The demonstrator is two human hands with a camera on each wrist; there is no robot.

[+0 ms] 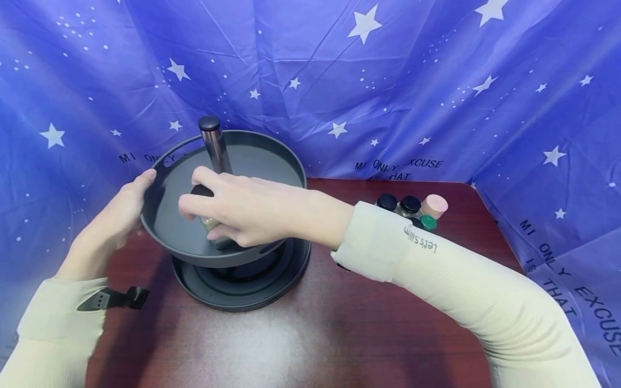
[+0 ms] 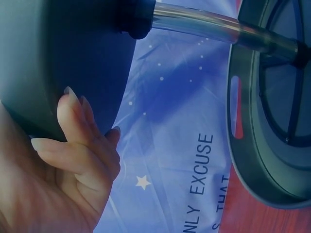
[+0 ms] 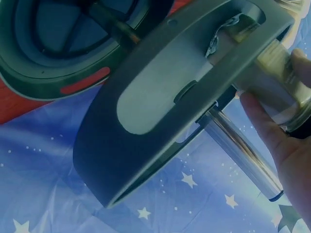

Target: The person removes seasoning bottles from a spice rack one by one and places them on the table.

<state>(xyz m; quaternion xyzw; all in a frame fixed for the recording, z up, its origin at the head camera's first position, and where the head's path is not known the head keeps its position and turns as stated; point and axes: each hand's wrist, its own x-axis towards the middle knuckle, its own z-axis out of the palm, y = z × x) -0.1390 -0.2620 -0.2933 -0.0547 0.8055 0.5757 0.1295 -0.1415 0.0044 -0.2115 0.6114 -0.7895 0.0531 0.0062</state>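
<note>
A dark grey two-tier turntable tray [image 1: 262, 161] stands on the table, its upper tier tilted in the head view. My left hand [image 1: 118, 207] grips that tier's left side, thumb at the rim and fingers [image 2: 73, 114] beneath it in the left wrist view. Over the upper tier, my right hand [image 1: 247, 207] holds a clear glass spice jar [image 3: 277, 80] with a black lid [image 1: 201, 190]. Pale contents show through the glass. A metal post [image 1: 215, 148] with a black cap rises just behind the jar. The right hand partly hides the jar in the head view.
Several small jars [image 1: 410, 205] with black lids, one with a green lid [image 1: 428, 222] and one with a pink lid [image 1: 435, 206], stand at the table's back right, partly behind my right sleeve. A blue star-print curtain [image 1: 310, 70] surrounds the dark red table [image 1: 368, 323].
</note>
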